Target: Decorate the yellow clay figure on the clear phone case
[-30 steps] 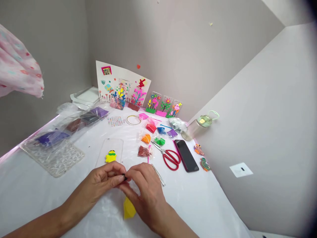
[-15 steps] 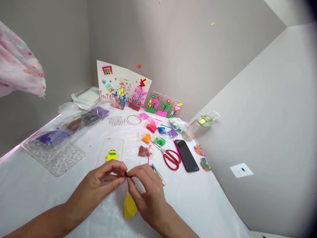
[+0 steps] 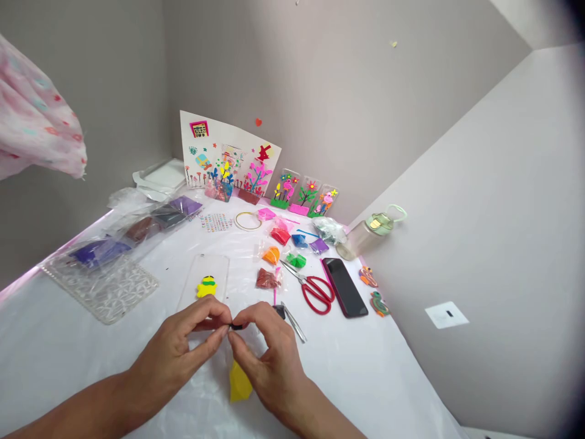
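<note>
A small black piece of what looks like modelling clay (image 3: 236,327) is between my two hands, above the table. My left hand (image 3: 180,341) pinches its left end between thumb and fingertips. The thumb and index finger of my right hand (image 3: 272,350) are at the same piece from the right, slightly parted around it. Just beyond my left hand lies a clear phone case (image 3: 192,274) with a yellow clay figure (image 3: 206,288) that has a green band. A yellow packet (image 3: 239,383) lies under my right hand, partly covered by it.
Red-handled scissors (image 3: 317,294), tweezers (image 3: 294,322) and a phone (image 3: 345,286) lie to the right. Several coloured clay packets (image 3: 271,255) sit beyond my hands. A bottle (image 3: 370,231) stands by the wall. Plastic-bagged clay (image 3: 98,251) covers a textured clear sheet (image 3: 109,302) on the left.
My right thumb and index finger have spread slightly apart, so more of the black piece shows. My left hand keeps its pinch. Nothing else on the table has moved.
</note>
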The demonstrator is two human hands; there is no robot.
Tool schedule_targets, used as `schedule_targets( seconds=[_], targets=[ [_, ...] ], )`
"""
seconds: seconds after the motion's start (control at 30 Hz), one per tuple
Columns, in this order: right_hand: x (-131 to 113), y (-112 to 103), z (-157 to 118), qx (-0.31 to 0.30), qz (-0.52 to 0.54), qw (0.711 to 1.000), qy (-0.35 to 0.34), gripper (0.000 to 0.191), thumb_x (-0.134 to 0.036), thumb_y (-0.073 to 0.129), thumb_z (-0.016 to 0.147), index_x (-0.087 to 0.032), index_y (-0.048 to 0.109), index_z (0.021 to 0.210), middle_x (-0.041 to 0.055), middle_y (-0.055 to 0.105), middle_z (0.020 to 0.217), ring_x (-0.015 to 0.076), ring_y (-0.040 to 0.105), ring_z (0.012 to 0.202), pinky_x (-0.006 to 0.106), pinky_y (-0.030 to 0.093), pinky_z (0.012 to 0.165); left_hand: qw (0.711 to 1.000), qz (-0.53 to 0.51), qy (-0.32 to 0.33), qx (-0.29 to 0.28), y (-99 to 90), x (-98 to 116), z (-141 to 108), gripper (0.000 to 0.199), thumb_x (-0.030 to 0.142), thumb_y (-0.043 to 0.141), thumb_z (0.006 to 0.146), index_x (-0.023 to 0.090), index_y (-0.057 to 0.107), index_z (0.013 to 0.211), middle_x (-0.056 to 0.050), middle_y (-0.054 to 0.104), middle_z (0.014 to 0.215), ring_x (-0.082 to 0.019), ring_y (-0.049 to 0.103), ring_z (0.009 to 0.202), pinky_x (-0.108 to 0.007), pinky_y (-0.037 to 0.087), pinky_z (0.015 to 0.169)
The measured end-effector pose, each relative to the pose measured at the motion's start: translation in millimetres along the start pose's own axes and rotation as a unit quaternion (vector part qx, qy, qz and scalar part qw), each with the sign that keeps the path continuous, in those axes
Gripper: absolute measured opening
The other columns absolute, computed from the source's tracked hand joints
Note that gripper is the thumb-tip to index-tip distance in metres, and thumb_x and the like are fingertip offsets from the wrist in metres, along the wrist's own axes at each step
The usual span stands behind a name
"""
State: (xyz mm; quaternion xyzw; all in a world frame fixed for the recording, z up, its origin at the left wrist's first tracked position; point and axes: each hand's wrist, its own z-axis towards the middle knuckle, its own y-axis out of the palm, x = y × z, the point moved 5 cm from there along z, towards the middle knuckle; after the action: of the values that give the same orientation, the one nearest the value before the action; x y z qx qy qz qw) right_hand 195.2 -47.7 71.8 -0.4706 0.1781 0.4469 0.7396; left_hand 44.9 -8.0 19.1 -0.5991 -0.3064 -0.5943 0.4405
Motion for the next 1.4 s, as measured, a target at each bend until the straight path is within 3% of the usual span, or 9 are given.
schedule_targets(
  seconds=[0.13, 0.23, 0.4, 0.57, 0.73, 0.9, 1.03, 1.17, 1.4],
  targets=[
    [-1.0, 1.8, -1.0, -0.007, -0.056, 0.997, -0.048, 0.012, -0.01, 0.059, 0.092, -0.021, 0.063, 0.095, 0.0041, 0.07, 0.084, 0.0176, 0.065, 0.077, 0.028, 0.05, 0.07, 0.992, -0.08, -0.077, -0.055, 1.8, -2.4, 0.4, 0.016, 0.04, 0.063, 0.094, 0.026, 0.064, 0.087, 0.003, 0.062, 0.085, -0.016, 0.065, 0.082, -0.023, 0.053, 0.078],
    [2.1, -4.9, 1.3, 0.023, -0.088, 0.995, -0.036, 0.011, -0.011, 0.059, 0.091, -0.021, 0.062, 0.091, 0.0032, 0.068, 0.08, 0.0182, 0.063, 0.074, 0.029, 0.048, 0.068, 0.966, -0.195, -0.144, -0.092, 2.0, 1.5, 2.4, 0.019, 0.043, 0.065, 0.092, 0.025, 0.066, 0.087, 0.002, 0.061, 0.082, -0.017, 0.063, 0.081, -0.026, 0.055, 0.079],
    [12.4, -14.5, 5.4, 0.046, -0.043, 0.997, 0.038, 0.012, -0.011, 0.059, 0.09, -0.021, 0.064, 0.089, 0.0021, 0.069, 0.081, 0.0165, 0.065, 0.075, 0.027, 0.05, 0.068, 0.934, -0.3, -0.186, -0.052, -6.3, 3.3, 7.6, 0.009, 0.037, 0.066, 0.094, 0.028, 0.069, 0.095, 0.002, 0.063, 0.09, -0.016, 0.064, 0.085, -0.027, 0.057, 0.081],
    [15.7, -8.6, 3.5, 0.018, -0.023, 0.999, 0.039, 0.014, -0.013, 0.058, 0.094, -0.021, 0.068, 0.101, 0.0034, 0.072, 0.087, 0.0166, 0.068, 0.081, 0.027, 0.052, 0.073, 0.937, -0.291, -0.189, -0.029, -8.5, -3.3, 8.6, 0.013, 0.033, 0.067, 0.092, 0.026, 0.078, 0.091, -0.001, 0.07, 0.092, -0.017, 0.068, 0.087, -0.028, 0.058, 0.087],
    [16.0, -7.5, 3.7, 0.012, -0.027, 0.999, 0.036, 0.015, -0.014, 0.057, 0.095, -0.021, 0.069, 0.099, 0.0036, 0.073, 0.086, 0.0168, 0.068, 0.08, 0.027, 0.053, 0.072, 0.934, -0.305, -0.186, -0.009, -8.3, -3.3, 9.9, 0.017, 0.037, 0.073, 0.088, 0.027, 0.081, 0.098, -0.003, 0.076, 0.098, -0.022, 0.072, 0.096, -0.031, 0.059, 0.092],
    [15.6, -8.4, 3.6, 0.008, -0.02, 0.999, 0.039, 0.014, -0.015, 0.057, 0.095, -0.021, 0.07, 0.098, 0.0043, 0.073, 0.087, 0.0173, 0.068, 0.081, 0.029, 0.053, 0.074, 0.944, -0.27, -0.188, 0.003, -13.6, -2.5, 10.0, 0.021, 0.043, 0.081, 0.082, 0.027, 0.08, 0.095, 0.0, 0.076, 0.091, -0.019, 0.074, 0.085, -0.031, 0.062, 0.087],
    [17.4, -7.6, 3.9, 0.002, -0.006, 0.999, 0.044, 0.014, -0.016, 0.058, 0.095, -0.021, 0.071, 0.1, 0.0045, 0.074, 0.088, 0.0171, 0.068, 0.081, 0.028, 0.053, 0.075, 0.944, -0.273, -0.178, 0.051, -30.3, 0.5, 11.6, 0.028, 0.047, 0.085, 0.077, 0.026, 0.077, 0.094, 0.001, 0.076, 0.088, -0.017, 0.074, 0.084, -0.028, 0.062, 0.085],
    [24.7, -8.2, 7.1, -0.01, 0.036, 0.993, 0.108, 0.02, -0.017, 0.061, 0.094, -0.021, 0.072, 0.11, 0.0036, 0.074, 0.091, 0.016, 0.069, 0.082, 0.026, 0.053, 0.076, 0.958, -0.233, -0.133, 0.102, -54.3, 14.9, 19.5, 0.028, 0.049, 0.083, 0.078, 0.024, 0.072, 0.083, 0.004, 0.069, 0.079, -0.013, 0.069, 0.072, -0.022, 0.061, 0.07],
    [24.3, -13.3, 37.0, -0.118, 0.093, 0.977, 0.149, 0.018, -0.019, 0.06, 0.093, -0.021, 0.077, 0.099, 0.0026, 0.076, 0.091, 0.0156, 0.068, 0.084, 0.026, 0.053, 0.077, 0.979, -0.131, -0.086, 0.131, -81.7, 39.7, 35.2, 0.042, 0.057, 0.075, 0.081, 0.022, 0.06, 0.062, 0.006, 0.054, 0.055, -0.009, 0.05, 0.052, -0.018, 0.045, 0.051]
  ],
)
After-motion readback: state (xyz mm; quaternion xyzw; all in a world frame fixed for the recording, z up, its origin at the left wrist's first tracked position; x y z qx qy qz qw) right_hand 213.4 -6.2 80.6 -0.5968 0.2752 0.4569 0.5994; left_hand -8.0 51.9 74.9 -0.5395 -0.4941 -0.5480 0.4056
